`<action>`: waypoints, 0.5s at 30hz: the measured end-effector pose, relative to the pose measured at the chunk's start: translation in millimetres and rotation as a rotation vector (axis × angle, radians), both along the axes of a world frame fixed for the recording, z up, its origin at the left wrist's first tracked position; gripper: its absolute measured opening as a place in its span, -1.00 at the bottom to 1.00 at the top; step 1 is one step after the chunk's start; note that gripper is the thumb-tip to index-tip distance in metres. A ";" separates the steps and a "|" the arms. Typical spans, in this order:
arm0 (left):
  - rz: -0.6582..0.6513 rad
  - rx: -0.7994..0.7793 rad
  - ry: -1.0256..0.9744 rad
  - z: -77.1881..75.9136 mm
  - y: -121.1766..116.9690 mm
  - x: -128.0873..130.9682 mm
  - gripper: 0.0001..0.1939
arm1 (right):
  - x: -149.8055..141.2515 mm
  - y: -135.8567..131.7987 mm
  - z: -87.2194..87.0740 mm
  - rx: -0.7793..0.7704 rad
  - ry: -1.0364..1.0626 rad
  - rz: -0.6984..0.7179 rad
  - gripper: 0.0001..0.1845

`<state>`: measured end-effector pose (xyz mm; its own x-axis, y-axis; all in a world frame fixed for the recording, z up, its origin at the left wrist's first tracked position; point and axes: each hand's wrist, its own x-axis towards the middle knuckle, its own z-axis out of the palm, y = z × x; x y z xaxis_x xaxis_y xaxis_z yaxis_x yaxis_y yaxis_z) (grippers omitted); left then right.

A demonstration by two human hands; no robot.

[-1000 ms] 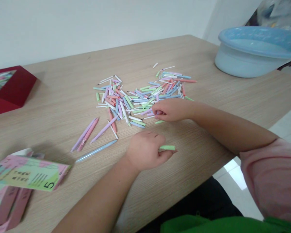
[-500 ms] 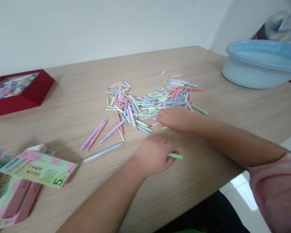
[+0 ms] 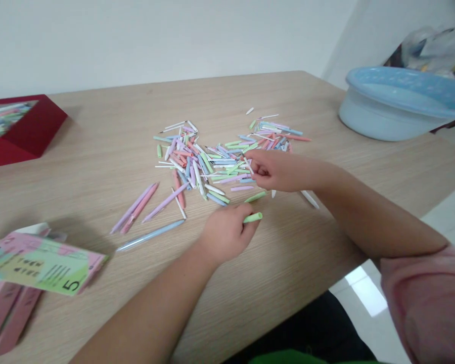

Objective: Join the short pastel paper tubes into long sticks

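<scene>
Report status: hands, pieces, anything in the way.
Left hand: gripping green tube. Right hand: holding white stick at the pile. Loose green piece lying between hands.

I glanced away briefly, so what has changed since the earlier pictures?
The right hand has risen and now holds a thin white stick, apparently from the near edge of the pen parts. Unchanged: the left hand grips its green tube.

A pale green pen barrel (image 3: 253, 217) was held, its open end toward three o'clock. At twelve o'clock from it, a thin white refill (image 3: 247, 164) was held slanting from eleven to five, near heaped pastel pen parts (image 3: 224, 163).
</scene>
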<state>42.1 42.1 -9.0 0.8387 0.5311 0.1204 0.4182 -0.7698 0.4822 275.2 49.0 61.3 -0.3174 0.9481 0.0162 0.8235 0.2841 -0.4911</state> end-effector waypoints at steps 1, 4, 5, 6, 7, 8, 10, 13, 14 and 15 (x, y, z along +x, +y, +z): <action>0.014 -0.026 -0.015 0.4 0.5 0.0 -0.74 | 1.4 -6.7 4.3 -0.020 0.155 -0.005 -0.80; 0.042 -0.085 -0.052 2.3 1.0 0.1 -0.70 | -1.6 -28.5 5.9 -0.065 0.639 -0.001 -0.86; 0.047 -0.100 -0.064 2.9 1.0 0.3 -0.69 | -4.0 -35.4 2.5 -0.069 0.765 -0.002 -0.84; 0.051 -0.112 -0.076 3.5 1.1 0.4 -0.69 | -6.5 -41.6 -2.4 -0.068 0.860 -0.004 -0.82; 0.055 -0.122 -0.086 3.9 1.1 0.6 -0.69 | -8.6 -46.7 -8.4 -0.064 0.925 -0.007 -0.80; 0.058 -0.133 -0.094 4.1 1.2 0.7 -0.69 | -10.1 -50.7 -14.9 -0.054 0.965 -0.008 -0.79; 0.060 -0.153 -0.102 3.9 1.3 1.0 -0.69 | -11.0 -54.5 -27.3 -0.033 0.969 -0.001 -0.80; 0.071 -0.145 -0.084 1.7 1.4 1.1 -0.67 | -7.1 -52.6 -40.2 0.071 0.938 -0.020 -0.78; 0.080 -0.124 -0.072 0.7 1.4 1.1 -0.68 | -4.8 -51.0 -42.5 0.123 0.928 -0.037 -0.76; 0.093 -0.096 -0.058 -0.3 1.3 1.0 -0.71 | -2.2 -49.5 -43.6 0.177 0.906 -0.056 -0.73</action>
